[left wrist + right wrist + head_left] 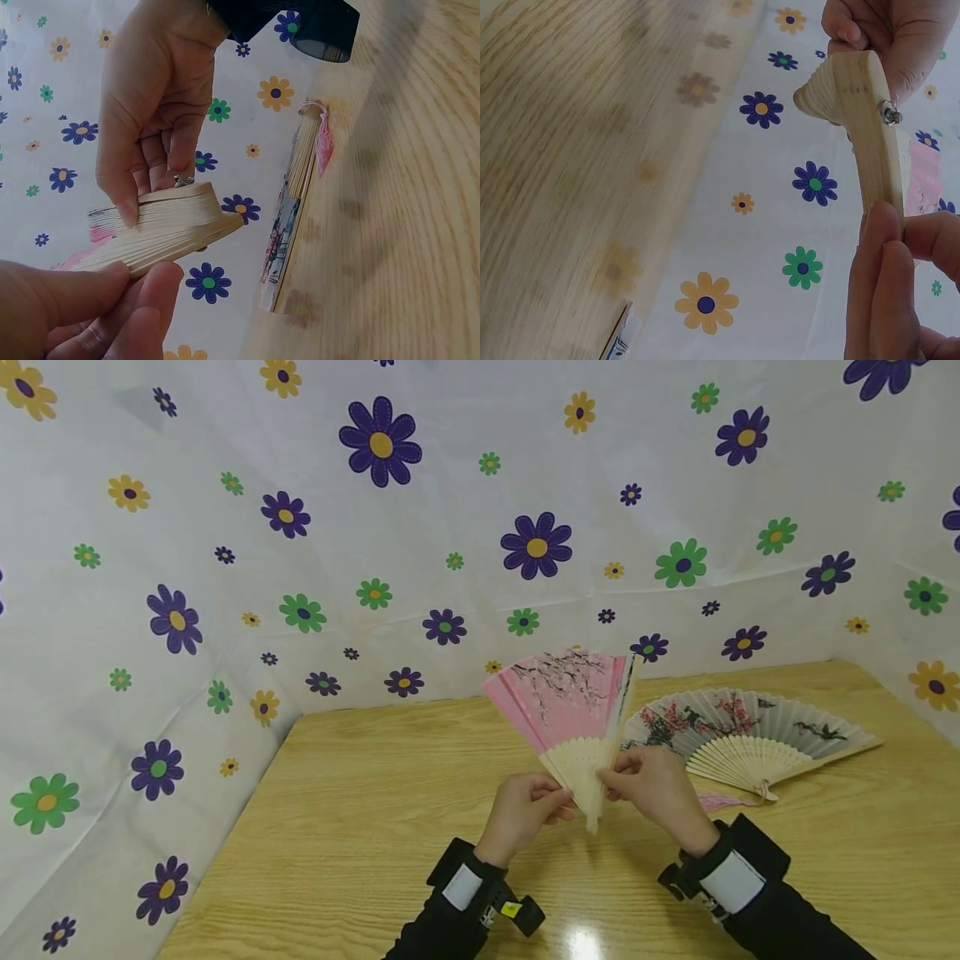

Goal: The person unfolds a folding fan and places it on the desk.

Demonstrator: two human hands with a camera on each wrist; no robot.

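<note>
A pink folding fan [562,693] with dark blossom branches and pale wooden ribs is held up, partly spread, above the table. On its left side, my left hand [525,810] pinches the ribs near the pivot end between thumb and fingers. My right hand [658,789] pinches the right outer rib a little higher. In the right wrist view, the ribs' stacked lower end [859,82] and a small metal pivot [890,113] show close up. To the right, a second, white folding fan [810,731] with red blossoms and a bird lies spread open on the table.
A pink tassel [723,802] hangs off the white fan's pivot and lies on the wooden table [360,827]. Behind and at both sides, a white cloth [450,502] with printed flowers rises from the table's edges. Black camera bands are strapped round both wrists.
</note>
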